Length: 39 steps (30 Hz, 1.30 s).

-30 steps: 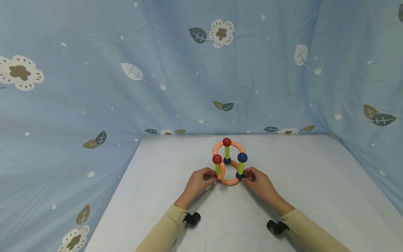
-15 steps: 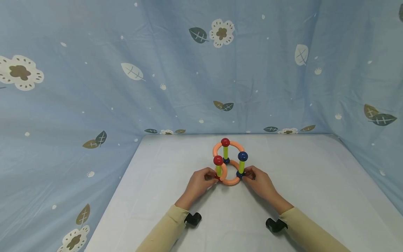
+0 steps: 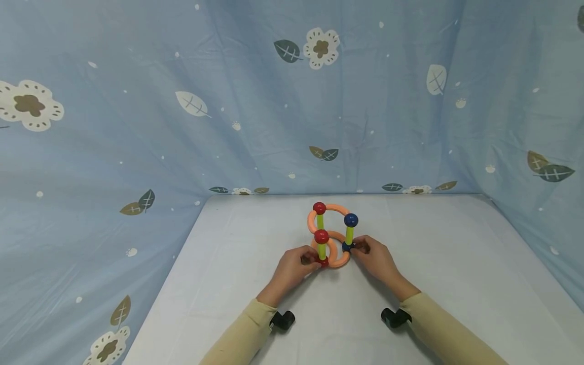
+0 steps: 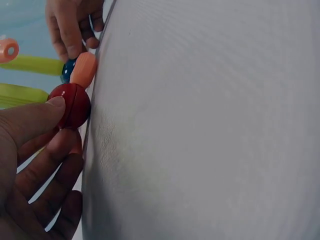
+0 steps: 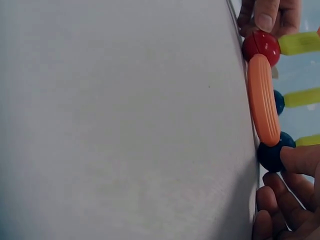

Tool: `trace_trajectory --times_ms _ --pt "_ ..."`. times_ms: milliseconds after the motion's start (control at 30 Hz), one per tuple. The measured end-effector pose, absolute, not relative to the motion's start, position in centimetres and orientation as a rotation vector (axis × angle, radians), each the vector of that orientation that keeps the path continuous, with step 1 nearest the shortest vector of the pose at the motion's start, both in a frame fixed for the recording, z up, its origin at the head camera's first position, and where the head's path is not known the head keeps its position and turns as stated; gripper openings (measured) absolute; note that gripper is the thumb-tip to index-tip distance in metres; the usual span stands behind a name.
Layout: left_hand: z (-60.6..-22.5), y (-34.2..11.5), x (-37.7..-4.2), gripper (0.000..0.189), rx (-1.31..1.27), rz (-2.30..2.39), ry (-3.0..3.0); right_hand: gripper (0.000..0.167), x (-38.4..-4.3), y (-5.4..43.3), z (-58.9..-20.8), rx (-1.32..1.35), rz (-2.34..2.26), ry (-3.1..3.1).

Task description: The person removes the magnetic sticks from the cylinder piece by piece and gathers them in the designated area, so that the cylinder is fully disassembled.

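**A:** So where was the toy frame (image 3: pixel 336 235), and who had it?

**B:** Just right of centre, in the lower half of the head view, upright on or just above the white table (image 3: pixel 410 228) — couldn't tell which. The left hand (image 3: pixel 292 266) came in from the lower left and pinched the lower red ball (image 3: pixel 323 262); the right hand (image 3: pixel 376 258), from the lower right, pinched the lower blue ball (image 3: pixel 348 246).

**A:** How open were the fingers?

**B:** Only about a ball's width. In the left wrist view the thumb lay across the red ball at the left of the frame, a fingertip just under it, the others loosely bent below. The right wrist view had the right thumb on the blue ball, lower right, with fingers bent beneath.

**A:** Heavy?

**B:** Light, I'd guess. It looked like hard, smooth plastic: stiff pieces, slightly slippery balls, and joints that were probably the weak spot. The orange bar (image 5: pixel 263 100) ran between the two pinched balls, outside both grips. I'd have held those low balls too, since the green rod (image 3: pixel 349 235) above the blue one looked easy to tip — squeezing there might pop something loose.
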<state>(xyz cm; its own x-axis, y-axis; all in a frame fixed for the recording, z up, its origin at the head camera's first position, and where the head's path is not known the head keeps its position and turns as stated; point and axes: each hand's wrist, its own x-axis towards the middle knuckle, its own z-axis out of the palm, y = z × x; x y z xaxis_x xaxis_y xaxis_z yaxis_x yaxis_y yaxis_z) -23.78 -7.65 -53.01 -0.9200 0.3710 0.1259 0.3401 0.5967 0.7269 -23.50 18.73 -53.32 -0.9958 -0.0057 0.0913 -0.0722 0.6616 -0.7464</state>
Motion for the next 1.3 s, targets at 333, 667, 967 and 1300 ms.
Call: trace_trajectory --times_ms 333,667,967,1300 --pt "-52.9 -7.2 -23.4 0.015 0.619 1.259 2.748 0.025 -24.8 18.6 -53.7 0.052 1.265 -2.785" --pt "-53.1 -6.6 -23.4 0.017 0.601 1.267 2.736 0.025 -25.5 18.2 -53.5 0.028 1.302 -2.771" --pt "-52.8 -6.3 -23.2 0.015 0.613 1.28 2.737 0.024 -25.9 18.0 -53.6 -0.01 1.333 -2.764" --pt "-53.0 -6.1 -23.2 0.015 0.605 1.275 2.746 0.025 -25.9 18.0 -53.5 -0.013 1.354 -2.754"
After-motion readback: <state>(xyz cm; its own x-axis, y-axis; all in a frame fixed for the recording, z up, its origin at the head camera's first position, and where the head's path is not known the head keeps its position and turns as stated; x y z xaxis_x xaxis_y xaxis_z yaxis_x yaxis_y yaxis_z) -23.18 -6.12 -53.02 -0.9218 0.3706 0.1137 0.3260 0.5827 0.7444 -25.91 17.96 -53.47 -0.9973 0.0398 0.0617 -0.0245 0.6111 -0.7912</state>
